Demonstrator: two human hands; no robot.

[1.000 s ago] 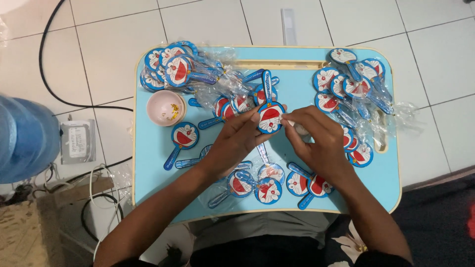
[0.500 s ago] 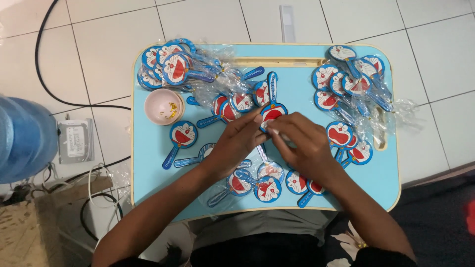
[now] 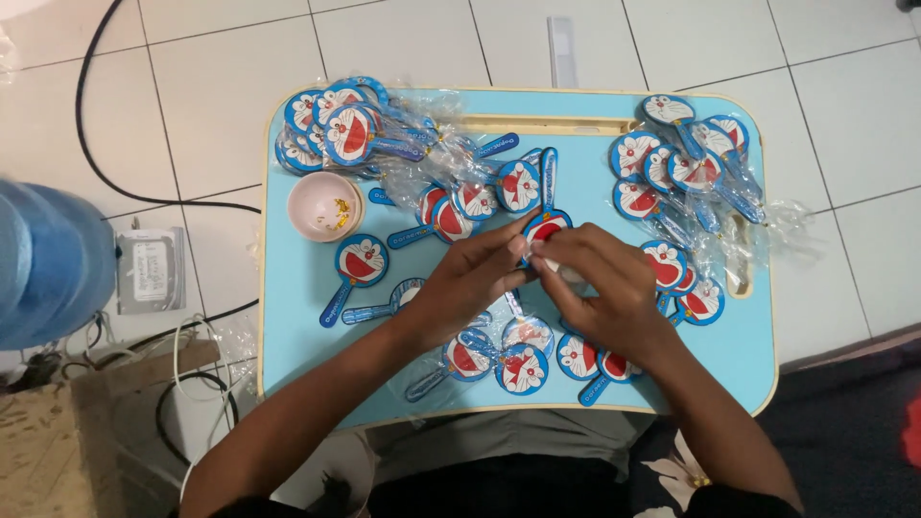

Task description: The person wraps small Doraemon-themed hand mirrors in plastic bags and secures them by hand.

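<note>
Blue paddle fan with a cartoon face, pinched between my left hand and right hand mid-surface. Roughly thirty more fans around, plus one pink cup.

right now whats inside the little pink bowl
The pink bowl on the blue lap table holds a few small gold-coloured bits near its middle; they are too small to identify. Nothing covers it.

Round blue cartoon-face fan, handle pointing up, mid-table, partly hidden by fingers
</note>
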